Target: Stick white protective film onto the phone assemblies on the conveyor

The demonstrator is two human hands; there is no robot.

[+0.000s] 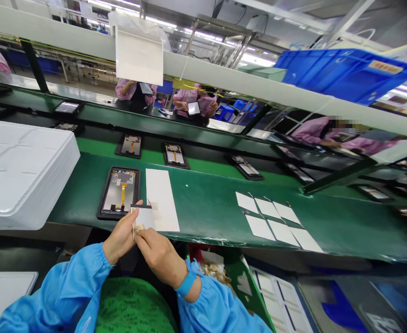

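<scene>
My left hand (pixel 121 237) grips a flat white battery (pixel 144 216) with a black strip along its top edge and a thin wire. Against the battery's lower left side, the fingers of my right hand (pixel 161 256) pinch a small piece of tan tape (pixel 140 228). Just beyond my left hand lies an open tablet (pixel 122 194) in a black frame, its circuit board and orange ribbon cable showing. A white sheet (pixel 163 199) rests on the green bench beside it, partly covered by the battery; tan strips show near its left edge.
Several white batteries (pixel 257 226) lie in two rows at right. Stacked white trays (pixel 26 171) stand at left. More open tablets (pixel 174 155) line the green belt behind. Under the bench sits a green bin (pixel 239 277) with scraps. A blue crate (pixel 342 74) is overhead; people in pink work opposite.
</scene>
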